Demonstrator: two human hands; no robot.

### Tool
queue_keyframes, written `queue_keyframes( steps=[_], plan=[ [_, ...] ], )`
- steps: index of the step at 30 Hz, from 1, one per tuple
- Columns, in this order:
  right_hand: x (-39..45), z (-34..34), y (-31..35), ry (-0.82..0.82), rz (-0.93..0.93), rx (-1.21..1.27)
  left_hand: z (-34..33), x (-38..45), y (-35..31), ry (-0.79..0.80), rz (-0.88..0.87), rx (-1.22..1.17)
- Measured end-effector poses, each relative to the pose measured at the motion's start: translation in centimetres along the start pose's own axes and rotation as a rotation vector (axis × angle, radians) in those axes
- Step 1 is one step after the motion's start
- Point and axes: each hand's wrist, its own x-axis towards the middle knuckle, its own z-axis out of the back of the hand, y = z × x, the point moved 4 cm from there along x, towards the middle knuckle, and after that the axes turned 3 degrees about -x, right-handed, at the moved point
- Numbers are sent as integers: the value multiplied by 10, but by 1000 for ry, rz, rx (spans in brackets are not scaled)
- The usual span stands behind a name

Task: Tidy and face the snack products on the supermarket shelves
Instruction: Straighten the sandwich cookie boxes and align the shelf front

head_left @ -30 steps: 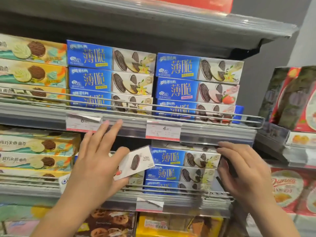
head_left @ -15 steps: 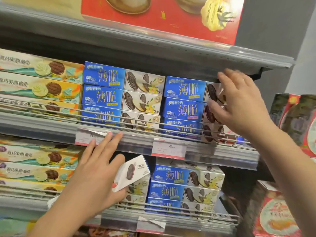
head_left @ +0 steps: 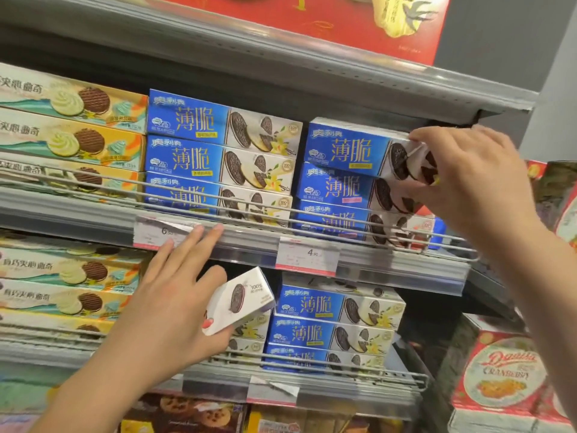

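L hand (head_left: 168,310) grips white cardboard biscuit box (head_left: 239,300) at lower shelf, thumb under, fingers straight. R hand (head_left: 474,179) pinches end of top blue-and-white cardboard biscuit box (head_left: 349,148), upper shelf stack. Likely light, stiff, crushable; hold by short ends.

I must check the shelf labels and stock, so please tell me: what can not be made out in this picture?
- Head view: small print on the price tags is blurred.
- The right hand covers the right end of the top box.
- The left hand covers most of the tilted box and the stack behind it.
- The red carton is cut off by the top edge.
- How many boxes stand behind the front rows is hidden.
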Motion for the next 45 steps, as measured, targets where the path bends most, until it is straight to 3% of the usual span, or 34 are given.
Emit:
queue_keyframes(
  steps=[6, 14, 21, 30, 36, 45],
  plan=[
    [-62, 22, 25, -227, -86, 248, -8, -44, -5, 53, 19, -36],
    [-125, -1, 149, -106, 54, 565, -52, -118, -2, 228, 26, -59],
    [-132, -34, 224, -2, 115, 662, -68, -153, 28, 359, 81, 26],
    [-122, -59, 266, 42, 143, 587, -92, -175, 44, 438, 90, -32],
    [-119, -71, 265, 52, 65, 530, -96, -171, 50, 468, 69, -40],
    [-115, -80, 271, 110, -12, 414, -87, -167, 55, 416, 66, -49]
  ],
)
